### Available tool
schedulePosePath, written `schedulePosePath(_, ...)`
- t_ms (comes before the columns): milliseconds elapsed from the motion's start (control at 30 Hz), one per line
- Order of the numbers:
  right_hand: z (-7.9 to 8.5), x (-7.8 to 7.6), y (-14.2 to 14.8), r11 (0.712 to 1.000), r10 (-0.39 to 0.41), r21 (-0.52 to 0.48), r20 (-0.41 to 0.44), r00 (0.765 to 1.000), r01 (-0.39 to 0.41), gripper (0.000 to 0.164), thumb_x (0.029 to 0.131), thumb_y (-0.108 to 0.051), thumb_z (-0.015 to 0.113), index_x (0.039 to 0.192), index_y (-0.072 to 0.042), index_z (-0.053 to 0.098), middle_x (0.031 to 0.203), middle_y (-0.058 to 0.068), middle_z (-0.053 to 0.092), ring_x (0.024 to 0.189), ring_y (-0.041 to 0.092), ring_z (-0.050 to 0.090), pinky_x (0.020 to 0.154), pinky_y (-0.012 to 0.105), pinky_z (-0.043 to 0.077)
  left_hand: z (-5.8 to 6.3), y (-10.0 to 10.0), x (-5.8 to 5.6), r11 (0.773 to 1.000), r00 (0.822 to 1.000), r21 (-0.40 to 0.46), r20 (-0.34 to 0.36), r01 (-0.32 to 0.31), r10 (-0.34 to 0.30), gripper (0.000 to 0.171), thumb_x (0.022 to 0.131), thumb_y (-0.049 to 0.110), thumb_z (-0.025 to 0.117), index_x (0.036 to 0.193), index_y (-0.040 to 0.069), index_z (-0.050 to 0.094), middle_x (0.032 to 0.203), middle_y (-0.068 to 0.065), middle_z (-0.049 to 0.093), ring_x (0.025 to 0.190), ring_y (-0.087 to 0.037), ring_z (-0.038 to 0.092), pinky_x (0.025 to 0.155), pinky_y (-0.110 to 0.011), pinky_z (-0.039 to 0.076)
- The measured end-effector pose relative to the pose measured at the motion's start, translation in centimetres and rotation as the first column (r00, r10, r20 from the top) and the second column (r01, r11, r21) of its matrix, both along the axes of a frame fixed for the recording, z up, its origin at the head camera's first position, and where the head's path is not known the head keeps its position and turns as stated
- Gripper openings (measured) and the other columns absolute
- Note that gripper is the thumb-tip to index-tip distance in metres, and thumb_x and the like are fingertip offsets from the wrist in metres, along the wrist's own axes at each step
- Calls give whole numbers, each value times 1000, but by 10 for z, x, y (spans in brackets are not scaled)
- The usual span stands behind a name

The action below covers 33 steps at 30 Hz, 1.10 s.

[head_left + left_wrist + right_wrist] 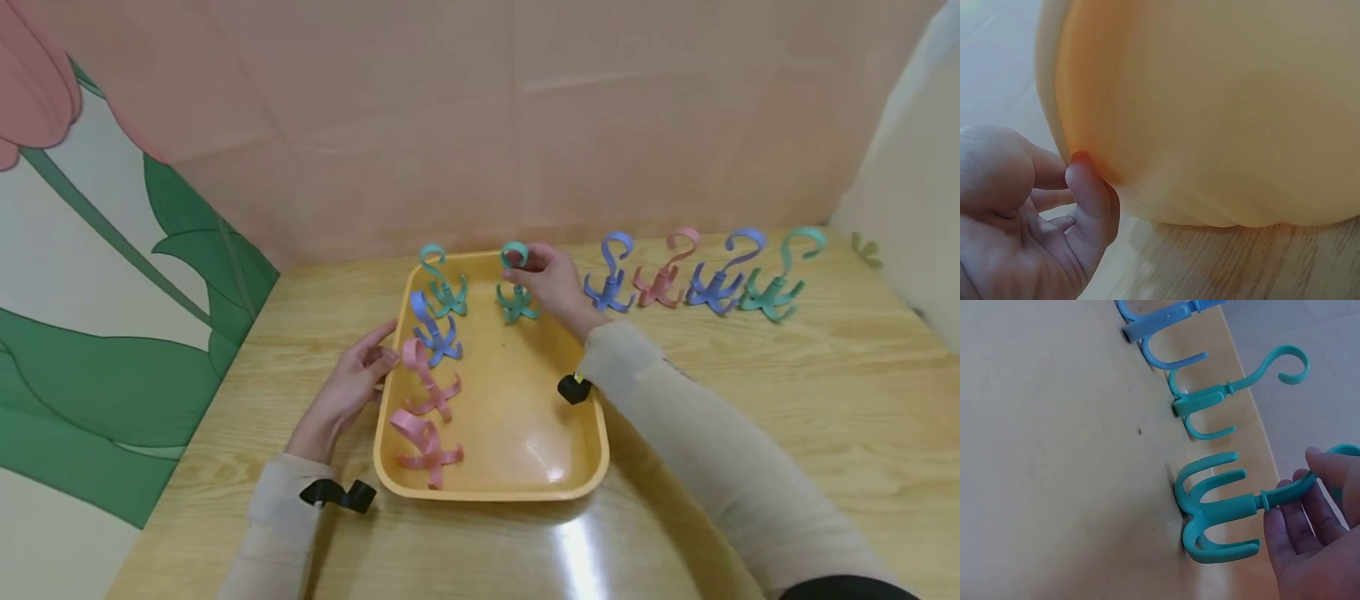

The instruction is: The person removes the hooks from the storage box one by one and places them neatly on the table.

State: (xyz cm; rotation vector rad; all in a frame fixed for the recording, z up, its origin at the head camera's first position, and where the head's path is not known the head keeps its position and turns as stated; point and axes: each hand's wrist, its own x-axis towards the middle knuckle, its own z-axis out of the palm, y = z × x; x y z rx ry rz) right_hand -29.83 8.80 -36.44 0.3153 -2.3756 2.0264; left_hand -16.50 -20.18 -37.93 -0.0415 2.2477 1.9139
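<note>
My right hand [551, 283] pinches the curved stem of a green rotating four-prong hook [517, 308] at the far side of a yellow tray [491, 495]. In the right wrist view the prongs of this green hook [1219, 519] meet the tray floor, its stem between thumb and fingers. My left hand [352, 387] grips the tray's left rim, and in the left wrist view a fingertip presses the tray's outer wall [1210, 125]. Along the tray's left side stand another green hook [447, 296], a blue hook [441, 342] and two pink hooks [433, 396].
Right of the tray, a row on the wooden table [810, 400] holds a blue hook [611, 287], a pink hook [660, 283], a second blue hook [712, 287] and a green hook [772, 293]. A pinkish covering [420, 125] rises behind the table.
</note>
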Motion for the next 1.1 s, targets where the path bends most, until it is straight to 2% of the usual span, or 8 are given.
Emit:
schedulePosePath(200,2,2,-1,1000,-3,28,-30,1000,4,30,89,-7,78,117,0,70,111,14,71,95,17,65,78,24,54,0,-1,0,1000,1000,1,27,-16,16,55,107,9,46,160,18,30,111,-15,56,87,-22,65,56,-30,58)
schedulePosePath(367,1,4,-1,999,40,13,-34,999,-39,28,90,-7,77,116,1,70,110,14,71,94,16,65,77,25,53,-3,-5,2,1000,999,-11,38,-26,26,55,107,10,46,160,20,31,111,-16,56,86,-22,66,59,-31,58)
schedulePosePath(600,1,7,-1,996,89,8,-25,996,-89,28,91,-8,76,116,2,69,112,16,70,97,19,64,90,47,53,-3,-6,6,1000,999,4,27,-22,22,56,107,8,46,159,17,31,109,-15,57,84,-21,67,60,-33,59)
schedulePosePath(667,2,8,0,996,91,13,-27,995,-91,28,91,-9,76,116,1,69,112,15,70,97,20,64,91,49,53,-2,-5,6,1000,1000,6,21,-15,15,56,107,7,46,160,16,30,109,-15,56,83,-20,67,60,-33,60)
schedulePosePath(800,4,9,2,996,92,10,-32,995,-92,28,91,-10,76,115,1,70,110,15,70,97,20,64,89,45,54,1,-4,6,1000,1000,1,8,-4,4,56,107,7,45,160,15,29,109,-14,56,83,-20,66,60,-32,59)
schedulePosePath(1000,4,10,4,995,98,-2,-36,995,-98,27,90,-7,76,116,1,70,110,15,70,96,19,65,79,29,54,2,-3,3,1000,1000,-4,15,9,-9,56,107,7,45,160,15,28,109,-14,55,83,-20,67,61,-32,59)
schedulePosePath(1100,4,11,5,995,96,1,-38,995,-96,27,91,-7,76,116,1,70,109,14,71,96,19,65,79,27,54,2,-3,2,1000,1000,-7,19,16,-16,56,107,7,45,160,15,28,109,-14,56,84,-19,67,63,-33,60)
